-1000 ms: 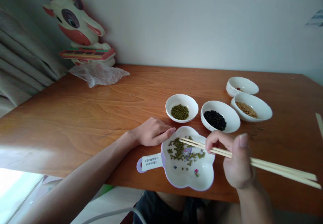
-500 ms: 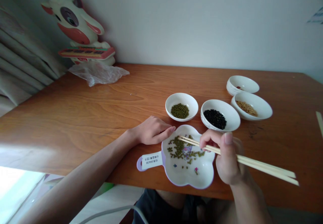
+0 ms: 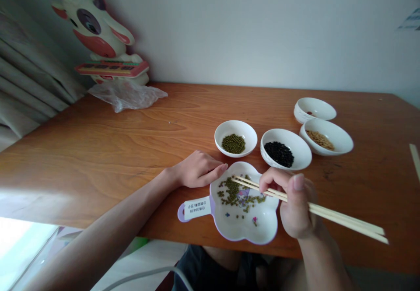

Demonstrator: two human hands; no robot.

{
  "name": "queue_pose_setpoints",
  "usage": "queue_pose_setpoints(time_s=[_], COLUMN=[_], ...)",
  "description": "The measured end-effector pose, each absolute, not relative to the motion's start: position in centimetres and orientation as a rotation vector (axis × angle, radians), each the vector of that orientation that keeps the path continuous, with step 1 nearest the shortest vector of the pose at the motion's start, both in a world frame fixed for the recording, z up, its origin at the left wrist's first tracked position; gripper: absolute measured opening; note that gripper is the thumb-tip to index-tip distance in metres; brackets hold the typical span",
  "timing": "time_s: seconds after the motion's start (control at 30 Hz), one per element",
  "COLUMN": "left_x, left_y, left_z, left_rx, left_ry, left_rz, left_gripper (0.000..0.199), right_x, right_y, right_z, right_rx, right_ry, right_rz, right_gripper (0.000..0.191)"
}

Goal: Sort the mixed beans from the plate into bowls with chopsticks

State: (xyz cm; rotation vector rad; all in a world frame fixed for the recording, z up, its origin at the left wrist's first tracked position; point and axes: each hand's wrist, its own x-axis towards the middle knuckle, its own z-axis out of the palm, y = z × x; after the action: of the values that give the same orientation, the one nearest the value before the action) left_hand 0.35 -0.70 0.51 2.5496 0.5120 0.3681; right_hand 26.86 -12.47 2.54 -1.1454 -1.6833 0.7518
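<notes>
My right hand (image 3: 297, 203) is closed around a pair of wooden chopsticks (image 3: 344, 222). Their tips touch small green mung beans (image 3: 232, 190) scattered in a white, flower-shaped dish (image 3: 262, 225) with a lilac rim and a labelled handle. At the dish's upper left edge, my left hand (image 3: 200, 169) rests on the table, thumb and forefinger together at the rim and the other fingers mostly hidden. Just behind the dish stand a white bowl of mung beans (image 3: 234, 125) and a white bowl of black beans (image 3: 300, 153). I cannot make out a bean between the chopstick tips.
Farther right are a white bowl (image 3: 343, 142) of pale tan kernels and another white bowl (image 3: 323, 107) with a few reddish-brown bits. A cow-shaped toy keyboard (image 3: 111, 70) and a crumpled plastic bag (image 3: 131, 96) sit at the back left, by a curtain (image 3: 26, 76).
Almost nothing has changed. Both hands, the chopsticks and the dish keep their places, and the whole view has shifted very slightly.
</notes>
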Motion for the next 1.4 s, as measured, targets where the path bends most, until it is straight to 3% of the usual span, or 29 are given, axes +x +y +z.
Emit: queue_pose_setpoints(time_s=[0.83,1.07,1.4], left_x=[0.3,0.2,0.0], left_y=[-0.7,-0.7,-0.7], left_z=[0.4,0.1,-0.1], left_rx=[2.518,2.522,2.526], left_ry=[0.519,0.502,0.531], left_rz=[0.356,0.372,0.307], left_gripper=[0.049,0.049,0.043], right_x=[26.4,27.4,26.2], right_y=[-12.5,-11.8,-9.8], right_z=[3.2,4.2,4.8], right_rx=[-1.169,-1.122,-1.138], right_ry=[-1.647,-1.357,-1.132], right_rz=[0.660,0.623,0.603], right_gripper=[0.074,0.087,0.084])
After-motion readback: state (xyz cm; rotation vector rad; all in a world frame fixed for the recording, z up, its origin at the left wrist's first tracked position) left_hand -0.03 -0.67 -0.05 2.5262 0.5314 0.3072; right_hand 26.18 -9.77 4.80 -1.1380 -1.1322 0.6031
